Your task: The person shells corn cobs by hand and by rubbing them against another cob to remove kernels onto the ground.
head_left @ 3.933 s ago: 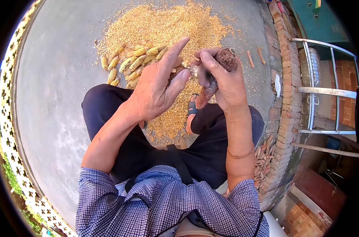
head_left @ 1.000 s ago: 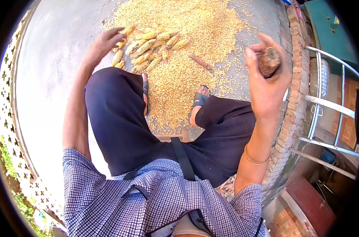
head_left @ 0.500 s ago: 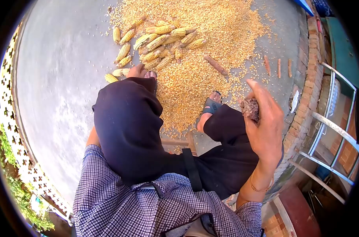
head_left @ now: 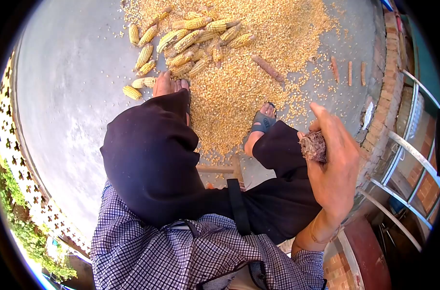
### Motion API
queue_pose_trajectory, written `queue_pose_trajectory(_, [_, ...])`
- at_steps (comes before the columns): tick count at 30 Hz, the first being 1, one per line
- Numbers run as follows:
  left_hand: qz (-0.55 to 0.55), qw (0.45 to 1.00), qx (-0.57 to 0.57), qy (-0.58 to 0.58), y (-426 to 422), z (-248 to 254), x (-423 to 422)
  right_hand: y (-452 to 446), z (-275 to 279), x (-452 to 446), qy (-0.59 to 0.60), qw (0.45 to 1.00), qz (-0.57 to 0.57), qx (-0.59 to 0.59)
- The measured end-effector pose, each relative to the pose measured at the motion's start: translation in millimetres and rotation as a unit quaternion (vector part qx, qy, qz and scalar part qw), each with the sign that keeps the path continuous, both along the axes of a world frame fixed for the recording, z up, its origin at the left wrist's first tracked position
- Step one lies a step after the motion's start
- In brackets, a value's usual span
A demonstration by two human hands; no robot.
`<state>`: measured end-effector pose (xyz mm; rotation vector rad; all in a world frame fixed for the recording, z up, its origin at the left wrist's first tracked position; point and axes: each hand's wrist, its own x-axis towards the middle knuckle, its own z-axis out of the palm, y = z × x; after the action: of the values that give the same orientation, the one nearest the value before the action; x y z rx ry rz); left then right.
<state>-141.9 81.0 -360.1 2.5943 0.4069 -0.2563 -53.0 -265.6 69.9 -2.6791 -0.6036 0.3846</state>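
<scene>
My right hand (head_left: pixel 337 166) is closed around a bare corncob (head_left: pixel 314 146), its rough brown-red end facing me, above my right knee. My left hand (head_left: pixel 163 84) is low beyond my left knee, next to my foot; its fingers reach forward with nothing visible in them, and the knee hides part of it. A yellow ear of corn (head_left: pixel 143 82) lies right against the left hand's side. Another ear (head_left: pixel 132 92) is just to its left. Farther forward, a pile of ears (head_left: pixel 191 41) rests beside and on the heap of loose kernels (head_left: pixel 229 101).
A stripped cob (head_left: pixel 267 68) lies on the kernels, and several thin cob pieces (head_left: pixel 350 73) lie to the right on the grey floor (head_left: pixel 70 96). A low brick wall (head_left: pixel 387 92) and a metal ladder-like frame (head_left: pixel 413 154) stand at right. Below me is a wooden stool (head_left: pixel 215 169).
The view has shifted slightly. My right hand still grips the corncob and appears a little lower and farther right. My left hand stays beside the same ear.
</scene>
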Motion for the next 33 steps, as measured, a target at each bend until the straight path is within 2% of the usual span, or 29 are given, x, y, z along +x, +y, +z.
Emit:
queue_pose_trajectory(7, [-0.014,0.999,0.04,-0.008,6,-8,7,3,-3,3,0.007,1.0,0.01,-0.002])
queue_pose_trajectory(12, [0.033,0.999,-0.033,-0.022,4,-2,11,4,-4,4,0.005,1.0,0.012,-0.005])
queue_pose_trajectory(15, [0.059,0.997,-0.02,-0.043,8,-22,9,5,-5,4,0.006,1.0,0.014,-0.002])
queue_pose_trajectory(17, [0.109,0.99,-0.079,-0.048,6,-32,8,6,-4,4,0.005,1.0,0.014,-0.006])
queue_pose_trajectory(19, [0.096,0.992,-0.067,-0.038,3,-20,14,7,-4,3,0.005,1.0,0.012,0.0])
queue_pose_trajectory(21, [0.022,1.0,0.014,-0.012,-1,-1,16,8,-3,3,0.006,1.0,0.009,0.014])
queue_pose_trajectory(23, [0.044,0.997,0.038,-0.043,-17,14,14,9,-2,2,0.01,0.999,0.001,0.032])
queue_pose_trajectory(25, [0.054,0.986,0.048,-0.149,-29,20,8,9,-2,3,0.013,0.999,0.002,0.034])
queue_pose_trajectory(26, [0.053,0.969,0.045,-0.238,-37,23,5,8,-2,3,0.014,1.0,0.007,0.027])
queue_pose_trajectory(28, [0.118,0.952,-0.044,-0.278,-39,-7,-9,7,-3,5,0.014,0.999,0.015,0.026])
queue_pose_trajectory(29, [0.181,0.948,-0.129,-0.228,-33,-39,-20,6,-4,5,0.012,0.999,0.017,0.032])
queue_pose_trajectory(31, [0.242,0.931,-0.255,-0.099,-28,-27,-17,5,-3,6,0.017,0.999,0.014,0.04])
queue_pose_trajectory(33, [0.225,0.906,-0.359,0.017,-16,69,4,7,1,6,0.03,0.998,-0.001,0.05])
